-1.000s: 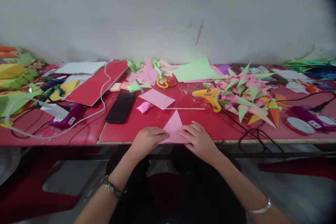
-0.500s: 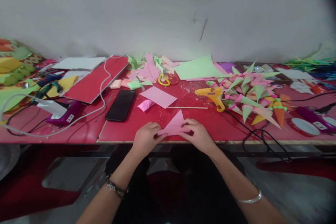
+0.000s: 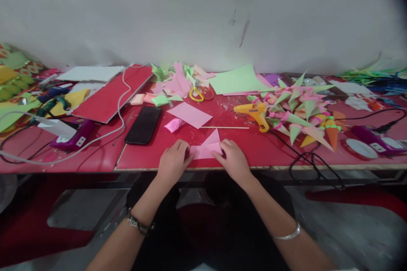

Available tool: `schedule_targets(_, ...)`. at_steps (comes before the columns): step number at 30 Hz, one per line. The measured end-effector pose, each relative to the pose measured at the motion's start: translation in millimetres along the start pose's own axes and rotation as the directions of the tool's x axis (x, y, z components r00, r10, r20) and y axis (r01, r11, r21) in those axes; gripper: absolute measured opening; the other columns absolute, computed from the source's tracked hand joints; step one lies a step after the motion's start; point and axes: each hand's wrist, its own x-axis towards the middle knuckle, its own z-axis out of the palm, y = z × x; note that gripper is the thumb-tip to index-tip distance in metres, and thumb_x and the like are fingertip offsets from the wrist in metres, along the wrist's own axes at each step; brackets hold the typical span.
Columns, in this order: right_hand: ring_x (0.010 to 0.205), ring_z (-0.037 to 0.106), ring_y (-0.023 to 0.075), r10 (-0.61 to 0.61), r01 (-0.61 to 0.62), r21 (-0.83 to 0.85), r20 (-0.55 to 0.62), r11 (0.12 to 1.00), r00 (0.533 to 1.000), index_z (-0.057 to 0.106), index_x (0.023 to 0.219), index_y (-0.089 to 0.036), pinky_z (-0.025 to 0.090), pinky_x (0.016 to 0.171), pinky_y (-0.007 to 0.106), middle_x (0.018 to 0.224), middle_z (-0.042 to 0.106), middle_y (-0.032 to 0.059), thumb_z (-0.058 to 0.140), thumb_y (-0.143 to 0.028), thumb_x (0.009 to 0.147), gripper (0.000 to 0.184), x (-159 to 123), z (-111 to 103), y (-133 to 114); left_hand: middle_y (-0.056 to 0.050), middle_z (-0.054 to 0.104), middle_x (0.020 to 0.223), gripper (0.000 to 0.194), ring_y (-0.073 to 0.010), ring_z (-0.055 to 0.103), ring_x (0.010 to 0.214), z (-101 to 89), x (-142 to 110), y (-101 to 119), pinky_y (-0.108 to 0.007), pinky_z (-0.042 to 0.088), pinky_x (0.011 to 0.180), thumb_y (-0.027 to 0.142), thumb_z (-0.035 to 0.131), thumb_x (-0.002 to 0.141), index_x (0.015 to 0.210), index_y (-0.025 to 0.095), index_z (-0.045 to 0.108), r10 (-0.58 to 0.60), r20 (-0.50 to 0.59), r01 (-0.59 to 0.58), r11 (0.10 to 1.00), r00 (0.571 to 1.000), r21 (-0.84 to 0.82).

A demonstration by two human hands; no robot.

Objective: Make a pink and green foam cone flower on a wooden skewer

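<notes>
A pink sheet of paper (image 3: 205,151) with a pointed flap sticking up lies at the front edge of the red table. Its left end is pinched by my left hand (image 3: 174,161), while my right hand (image 3: 233,160) grips the right end. Just beyond it are a thin wooden stick (image 3: 227,127), a flat pink paper piece (image 3: 190,114) and a small bright pink packet (image 3: 174,125). A yellow hot glue gun (image 3: 254,114) rests to the right of the stick.
Left of my hands lies a black phone (image 3: 143,125); a white cable (image 3: 122,110) loops past a purple power strip (image 3: 74,134). Yellow-handled scissors (image 3: 197,94) sit by paper scraps and green sheets (image 3: 235,79). Paper cones (image 3: 302,110) pile up at right, above a black cord (image 3: 313,159).
The pink paper's lower part now shows as a wider flat band, with a smaller point standing above it. Both hands keep their hold at its ends. The view has shifted slightly.
</notes>
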Motion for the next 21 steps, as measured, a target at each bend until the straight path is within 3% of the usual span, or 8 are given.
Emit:
schedule_targets(2, 0.064, 0.043, 0.0157, -0.004, 0.004, -0.016, 0.015, 1.000, 1.000, 0.039, 0.059, -0.020, 0.033, 0.057, 0.026, 0.066, 0.048, 0.0014, 0.049, -0.029, 0.081, 0.026, 0.4, 0.4, 0.1, -0.007, 0.051, 0.101, 0.022, -0.0159, 0.053, 0.083, -1.1, 0.6, -1.5, -0.026, 0.041, 0.068, 0.025, 0.043, 0.084, 0.103, 0.017, 0.051, 0.084, -0.025, -0.084, 0.996, 0.996, 0.019)
schedule_targets(4, 0.066, 0.044, 0.0163, -0.004, 0.005, -0.030, 0.026, 1.000, 1.000, 0.041, 0.060, -0.020, 0.033, 0.059, 0.026, 0.067, 0.049, 0.0022, 0.048, -0.029, 0.081, 0.025, 0.5, 1.1, 0.4, -0.007, 0.048, 0.111, 0.029, -0.0169, 0.052, 0.093, -4.3, 2.6, -2.6, -0.028, 0.040, 0.075, 0.018, 0.042, 0.084, 0.112, 0.023, 0.048, 0.240, 0.006, -0.240, 0.968, 0.971, 0.072)
schedule_targets(7, 0.069, 0.046, 0.0176, -0.003, 0.004, -0.042, 0.034, 0.999, 0.999, 0.044, 0.062, -0.019, 0.034, 0.060, 0.026, 0.070, 0.051, 0.0033, 0.049, -0.031, 0.081, 0.023, 0.7, 1.6, 0.5, -0.003, 0.052, 0.112, 0.033, -0.0175, 0.051, 0.096, -10.5, 6.5, -3.6, -0.029, 0.038, 0.077, 0.015, 0.041, 0.085, 0.114, 0.028, 0.048, 0.470, 0.131, -0.486, 0.864, 0.873, 0.135)
schedule_targets(10, 0.070, 0.047, 0.0183, -0.002, 0.005, -0.063, 0.048, 0.998, 0.999, 0.048, 0.064, -0.019, 0.035, 0.062, 0.027, 0.071, 0.053, 0.0044, 0.047, -0.031, 0.082, 0.022, 1.4, 1.2, 0.2, -0.002, 0.057, 0.109, 0.031, -0.0168, 0.052, 0.094, -13.9, 6.8, -6.3, -0.029, 0.037, 0.074, 0.018, 0.040, 0.087, 0.116, 0.026, 0.048, 0.556, 0.206, -0.587, 0.798, 0.805, 0.139)
schedule_targets(13, 0.072, 0.048, 0.0196, 0.000, 0.005, -0.082, 0.061, 0.997, 0.998, 0.054, 0.070, -0.017, 0.038, 0.064, 0.029, 0.074, 0.055, 0.0061, 0.046, -0.032, 0.083, 0.021, 1.0, 1.1, -0.1, -0.001, 0.057, 0.115, 0.033, -0.0158, 0.051, 0.099, -14.4, 0.5, -13.9, -0.029, 0.035, 0.076, 0.018, 0.039, 0.088, 0.118, 0.025, 0.047, 0.557, 0.183, -0.582, 0.803, 0.810, 0.132)
schedule_targets(16, 0.088, 0.049, 0.0240, -0.008, 0.004, -0.126, -0.034, 0.992, 0.999, 0.057, 0.097, -0.013, 0.040, 0.075, 0.034, 0.094, 0.057, 0.0114, 0.047, -0.031, 0.082, 0.025, -3.9, 2.3, -2.0, -0.001, 0.057, 0.117, 0.033, -0.0158, 0.051, 0.100, -15.2, -8.6, -24.2, -0.029, 0.034, 0.079, 0.017, 0.041, 0.087, 0.117, 0.025, 0.049, 0.525, 0.152, -0.543, 0.831, 0.837, 0.119)
schedule_targets(18, 0.106, 0.043, 0.0272, -0.121, 0.100, -0.202, -0.097, 0.974, 0.988, 0.048, 0.118, -0.017, 0.033, 0.090, 0.041, 0.114, 0.051, 0.0126, 0.046, -0.024, 0.083, 0.036, -10.2, 3.7, -5.1, 0.000, 0.058, 0.116, 0.032, -0.0160, 0.051, 0.099, -16.4, -13.2, -29.4, -0.030, 0.035, 0.080, 0.017, 0.042, 0.086, 0.114, 0.025, 0.052, 0.497, 0.140, -0.513, 0.851, 0.856, 0.110)
schedule_targets(21, 0.121, 0.032, 0.0260, -0.369, 0.358, -0.258, 0.008, 0.897, 0.929, 0.042, 0.125, -0.031, 0.017, 0.100, 0.049, 0.130, 0.042, 0.0065, 0.039, -0.014, 0.085, 0.044, -21.4, 5.3, -11.9, 0.001, 0.059, 0.115, 0.032, -0.0163, 0.052, 0.099, -18.1, -15.7, -32.0, -0.032, 0.036, 0.081, 0.017, 0.042, 0.084, 0.112, 0.026, 0.055, 0.471, 0.133, -0.483, 0.871, 0.872, 0.086)
